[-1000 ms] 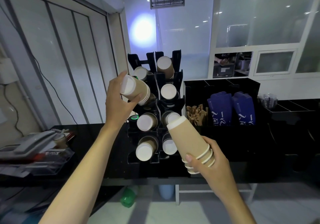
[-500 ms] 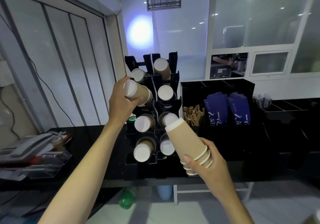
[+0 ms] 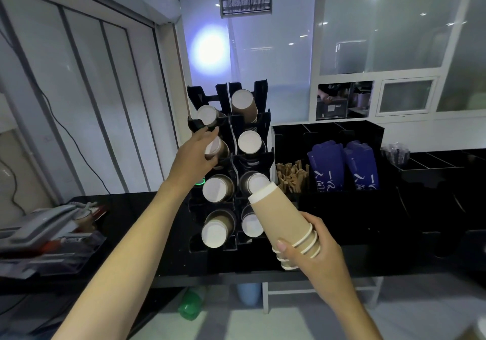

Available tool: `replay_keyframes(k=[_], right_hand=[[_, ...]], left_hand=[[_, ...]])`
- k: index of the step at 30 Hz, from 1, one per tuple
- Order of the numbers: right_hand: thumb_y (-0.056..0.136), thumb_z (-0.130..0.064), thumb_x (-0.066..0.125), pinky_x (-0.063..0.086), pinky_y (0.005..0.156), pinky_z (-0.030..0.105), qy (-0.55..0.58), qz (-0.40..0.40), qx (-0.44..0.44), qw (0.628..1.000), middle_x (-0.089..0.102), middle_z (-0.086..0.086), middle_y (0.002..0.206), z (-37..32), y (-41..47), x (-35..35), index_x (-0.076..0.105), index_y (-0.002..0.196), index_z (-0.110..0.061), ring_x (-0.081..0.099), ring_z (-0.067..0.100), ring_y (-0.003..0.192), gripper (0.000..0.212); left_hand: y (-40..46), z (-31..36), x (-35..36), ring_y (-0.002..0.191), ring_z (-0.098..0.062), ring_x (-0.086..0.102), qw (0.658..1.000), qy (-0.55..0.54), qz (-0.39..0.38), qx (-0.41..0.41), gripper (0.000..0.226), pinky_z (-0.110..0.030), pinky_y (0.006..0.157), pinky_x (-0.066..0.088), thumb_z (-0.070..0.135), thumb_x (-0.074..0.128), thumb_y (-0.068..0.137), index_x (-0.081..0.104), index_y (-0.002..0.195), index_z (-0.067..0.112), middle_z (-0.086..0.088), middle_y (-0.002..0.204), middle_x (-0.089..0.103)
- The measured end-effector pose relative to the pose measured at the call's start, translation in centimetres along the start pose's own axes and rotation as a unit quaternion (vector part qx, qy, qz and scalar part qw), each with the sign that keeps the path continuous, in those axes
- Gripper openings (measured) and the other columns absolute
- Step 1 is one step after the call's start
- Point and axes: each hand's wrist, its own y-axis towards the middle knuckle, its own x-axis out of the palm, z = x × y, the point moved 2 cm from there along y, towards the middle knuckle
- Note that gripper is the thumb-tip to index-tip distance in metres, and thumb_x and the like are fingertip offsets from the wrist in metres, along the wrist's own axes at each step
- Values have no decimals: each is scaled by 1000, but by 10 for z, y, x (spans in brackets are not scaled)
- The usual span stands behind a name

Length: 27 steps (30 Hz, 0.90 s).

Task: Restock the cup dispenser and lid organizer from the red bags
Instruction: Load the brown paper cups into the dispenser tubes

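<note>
A black tiered cup dispenser (image 3: 263, 118) stands on the dark counter, its two columns of slots filled with brown paper cups lying bottoms outward. My left hand (image 3: 196, 155) reaches into the left column's second slot from the top, fingers still around a short cup stack (image 3: 219, 147) that sits in the slot. My right hand (image 3: 313, 250) grips a stack of tan paper cups (image 3: 278, 216) by the rims, bases pointing up and left, in front of the dispenser's lower right slots. No red bags are in view.
A black compartment organizer (image 3: 328, 131) to the right holds brown stir sticks (image 3: 292, 176) and blue sleeves (image 3: 342, 166). Further black trays (image 3: 431, 163) sit far right. A grey phone (image 3: 44, 224) lies on clutter at left. A green bottle (image 3: 190, 305) stands under the counter.
My left hand has pushed its cup stack from in front of the dispenser into the second left slot. The right hand keeps its stack nearly still.
</note>
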Motion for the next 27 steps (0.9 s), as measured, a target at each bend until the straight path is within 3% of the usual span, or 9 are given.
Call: replay_keyframes(k=[6, 13, 18, 23, 27], right_hand=[[69, -48, 90, 59, 76, 21, -9, 0, 4, 1000, 64, -31, 117, 4, 0, -1, 59, 127, -45, 65, -2, 107, 66], [69, -46, 89, 58, 75, 17, -9, 1, 9, 1000, 63, -32, 115, 7, -1, -1, 58, 126, -46, 64, -4, 106, 65], [71, -47, 92, 59, 76, 20, -3, -3, 15, 1000, 65, -28, 117, 9, -3, -1, 59, 128, -46, 66, -1, 106, 67], [63, -61, 89, 59, 76, 22, -9, 4, 17, 1000, 65, -27, 118, 7, -7, -5, 59, 128, -45, 66, 0, 105, 73], [69, -54, 94, 60, 76, 22, -13, 5, 20, 1000, 65, -29, 117, 8, -9, -8, 59, 127, -46, 66, 0, 106, 68]], left_hand=[[-1, 9, -1, 129, -34, 58, 1000, 6, -7, -1, 73, -43, 105, 49, 8, 78, 92, 42, 155, 18, -12, 147, 58], [-6, 6, 4, 106, -34, 67, 999, 32, 10, 10, 64, -39, 83, 50, 12, 81, 90, 49, 145, 16, -10, 134, 66], [-1, 12, 4, 117, -38, 64, 998, 60, -29, 12, 71, -47, 90, 55, 10, 80, 89, 45, 150, 17, -10, 143, 62], [3, 9, 1, 108, -35, 65, 999, 32, -31, 5, 64, -41, 85, 52, 7, 80, 88, 50, 143, 19, -11, 127, 68], [1, 7, 0, 109, -33, 64, 999, 30, -33, 1, 64, -40, 85, 51, 10, 81, 89, 48, 143, 19, -11, 126, 67]])
